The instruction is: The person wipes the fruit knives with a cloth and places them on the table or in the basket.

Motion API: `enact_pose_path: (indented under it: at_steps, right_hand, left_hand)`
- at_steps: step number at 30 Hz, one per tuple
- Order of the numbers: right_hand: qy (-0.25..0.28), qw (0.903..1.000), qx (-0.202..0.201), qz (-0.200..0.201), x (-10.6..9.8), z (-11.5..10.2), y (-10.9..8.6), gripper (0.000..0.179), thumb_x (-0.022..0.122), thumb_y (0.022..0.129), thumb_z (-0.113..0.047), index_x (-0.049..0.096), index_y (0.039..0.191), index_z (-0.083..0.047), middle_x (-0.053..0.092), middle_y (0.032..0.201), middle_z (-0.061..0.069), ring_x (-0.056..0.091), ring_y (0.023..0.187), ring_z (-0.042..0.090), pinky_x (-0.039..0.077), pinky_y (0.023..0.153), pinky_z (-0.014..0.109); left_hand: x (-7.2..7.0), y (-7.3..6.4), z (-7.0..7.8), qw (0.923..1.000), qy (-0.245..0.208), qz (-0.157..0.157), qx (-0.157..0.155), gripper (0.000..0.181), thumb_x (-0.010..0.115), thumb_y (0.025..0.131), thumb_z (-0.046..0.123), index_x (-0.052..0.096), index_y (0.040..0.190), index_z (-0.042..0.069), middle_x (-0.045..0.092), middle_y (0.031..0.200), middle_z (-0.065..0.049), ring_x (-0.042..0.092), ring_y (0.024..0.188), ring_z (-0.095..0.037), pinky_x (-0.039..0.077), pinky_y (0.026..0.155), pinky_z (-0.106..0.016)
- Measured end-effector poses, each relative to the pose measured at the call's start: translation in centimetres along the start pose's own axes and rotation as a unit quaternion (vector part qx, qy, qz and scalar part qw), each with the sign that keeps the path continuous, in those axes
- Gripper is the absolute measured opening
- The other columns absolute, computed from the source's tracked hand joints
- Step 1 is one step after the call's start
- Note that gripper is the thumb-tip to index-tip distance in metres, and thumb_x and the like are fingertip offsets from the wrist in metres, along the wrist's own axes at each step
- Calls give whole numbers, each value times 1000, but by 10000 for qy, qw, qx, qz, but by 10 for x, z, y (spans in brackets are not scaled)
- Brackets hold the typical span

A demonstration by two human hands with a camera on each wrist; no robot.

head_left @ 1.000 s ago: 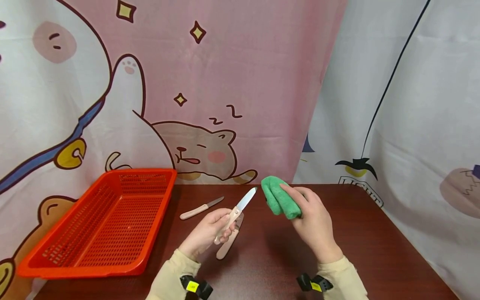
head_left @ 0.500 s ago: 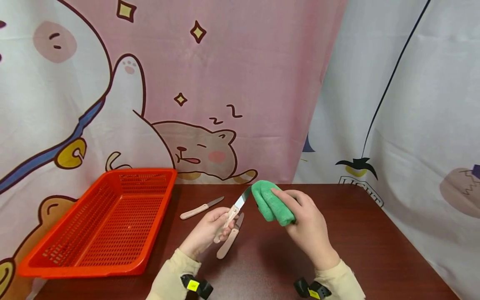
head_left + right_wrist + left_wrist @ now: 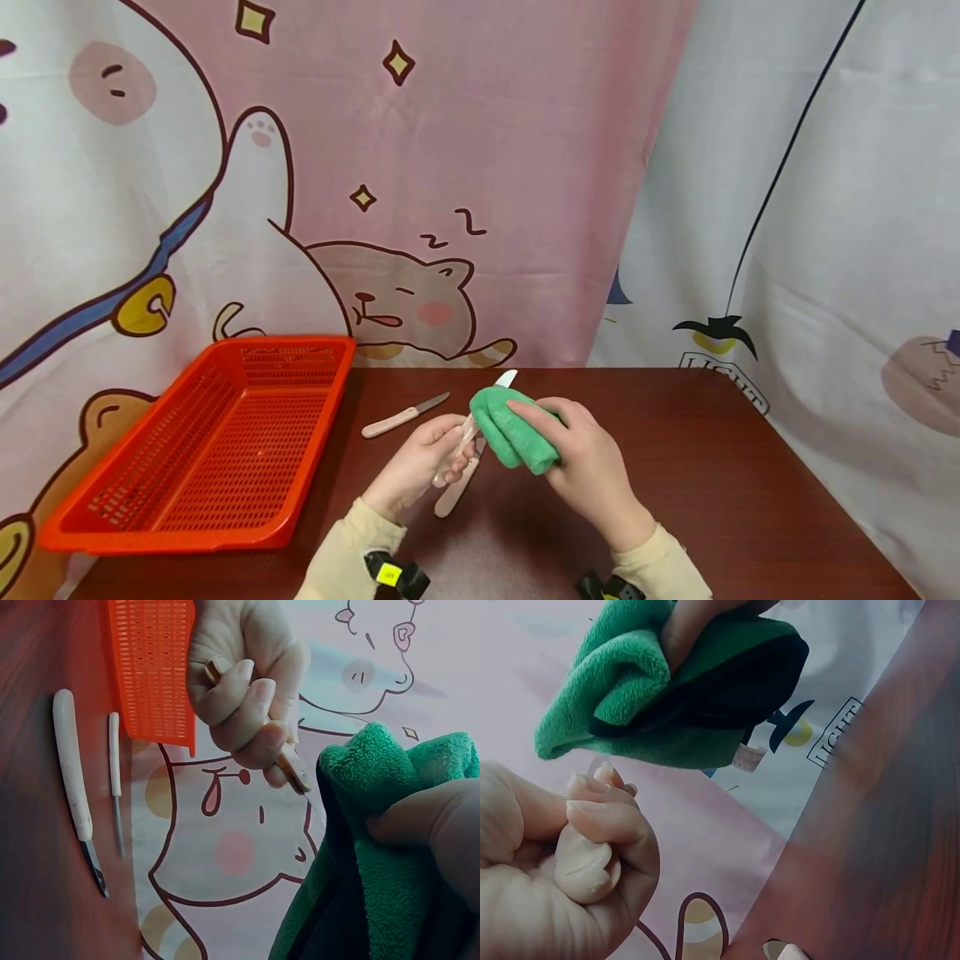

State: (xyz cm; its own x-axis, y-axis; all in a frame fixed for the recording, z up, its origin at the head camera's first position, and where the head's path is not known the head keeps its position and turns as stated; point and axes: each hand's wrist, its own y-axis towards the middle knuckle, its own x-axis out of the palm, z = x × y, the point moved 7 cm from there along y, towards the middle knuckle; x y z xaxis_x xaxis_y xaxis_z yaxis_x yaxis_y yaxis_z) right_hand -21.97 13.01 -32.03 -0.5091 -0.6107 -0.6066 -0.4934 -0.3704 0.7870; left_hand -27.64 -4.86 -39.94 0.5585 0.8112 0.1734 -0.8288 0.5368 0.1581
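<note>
My left hand [image 3: 416, 462] grips the pale handle of a small knife [image 3: 507, 378], its blade pointing up and away to the right. In the left wrist view the rounded handle end [image 3: 586, 874] pokes out of the curled fingers. My right hand [image 3: 592, 471] holds a folded green cloth [image 3: 513, 429] that wraps over the blade in the head view, leaving only the tip showing beyond it. The cloth's dark underside [image 3: 727, 690] faces the left wrist camera. Both hands are above the table.
Two similar knives lie on the dark red-brown table [image 3: 720, 483]: one [image 3: 390, 423] left of the hands, another [image 3: 453, 493] just below the left hand. A red perforated plastic basket [image 3: 168, 542] stands at the left. Behind hangs a cartoon-printed curtain [image 3: 525, 167].
My right hand has moved left and down with the green cloth, from beside the knife's tip onto its blade. The left hand and its knife have stayed nearly still.
</note>
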Motion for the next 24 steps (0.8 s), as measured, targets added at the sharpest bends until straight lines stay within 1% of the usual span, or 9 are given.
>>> enact_pose_path:
  at_steps: [3, 6, 10, 12, 15, 17, 20, 22, 24]
  right_hand:
    - [-1, 10000, -22, -50, 3, -2, -1, 84, 78, 60, 13, 63, 133, -26, 62, 113, 4, 61, 101, 24, 55, 64, 38]
    - [-36, 9999, -2, -111, 6, -2, -2, 83, 78, 61, 12, 63, 133, -27, 63, 113, 4, 61, 101, 23, 55, 65, 39]
    - [-68, 9999, 21, -149, 10, -1, -3, 81, 78, 62, 10, 64, 132, -27, 63, 113, 4, 61, 102, 24, 55, 66, 40]
    - [-71, 9998, 32, -161, 11, 0, -3, 80, 78, 62, 10, 64, 132, -27, 63, 113, 5, 61, 102, 24, 55, 66, 40]
    - [-68, 9997, 91, -196, 12, 0, -4, 81, 77, 62, 12, 64, 132, -27, 62, 114, 6, 61, 103, 25, 55, 65, 40]
    - [-79, 9997, 128, -211, 12, 1, -4, 83, 76, 62, 13, 63, 132, -28, 62, 114, 6, 61, 103, 25, 55, 64, 40]
    - [-113, 9995, 181, -222, 12, 2, -5, 83, 77, 62, 13, 63, 133, -28, 62, 115, 7, 61, 104, 26, 55, 64, 39]
    - [-152, 9994, 220, -223, 11, 4, -5, 83, 79, 62, 12, 63, 133, -28, 62, 115, 7, 61, 103, 26, 55, 63, 39]
    - [-189, 9992, 273, -226, 11, 6, -5, 83, 80, 62, 11, 63, 133, -27, 61, 114, 8, 61, 102, 27, 55, 62, 39]
  left_hand:
    - [3, 0, 1, 9999, -47, -75, 90, 20, 38, 107, 9, 53, 111, -4, 52, 81, -5, 45, 60, -6, 33, 46, -15]
    - [5, 0, 2, 9996, -111, -164, 179, 19, 38, 107, 8, 53, 110, -2, 52, 80, -5, 45, 60, -6, 33, 47, -15]
    - [9, 0, 3, 9989, -194, -327, 257, 17, 38, 107, 8, 53, 106, 0, 53, 79, -4, 45, 60, -6, 35, 50, -15]
    - [11, -1, 3, 9987, -209, -380, 255, 17, 38, 107, 9, 52, 105, -1, 53, 78, -3, 45, 60, -6, 37, 50, -15]
    - [12, -1, 4, 9988, -182, -402, 233, 22, 39, 107, 10, 48, 104, -10, 52, 77, -2, 45, 59, -5, 36, 50, -15]
    - [13, -1, 4, 9988, -154, -402, 218, 28, 38, 107, 10, 42, 106, -17, 52, 77, -2, 45, 59, -5, 36, 50, -15]
    - [14, -1, 5, 9988, -137, -420, 230, 32, 38, 107, 10, 37, 108, -22, 51, 78, -2, 44, 59, -6, 36, 50, -15]
    - [14, -1, 5, 9987, -128, -431, 236, 28, 38, 107, 10, 42, 105, -18, 51, 79, -3, 44, 60, -6, 36, 51, -15]
    - [13, -1, 5, 9987, -97, -446, 244, 24, 38, 107, 9, 47, 104, -12, 51, 79, -3, 44, 60, -6, 37, 51, -16]
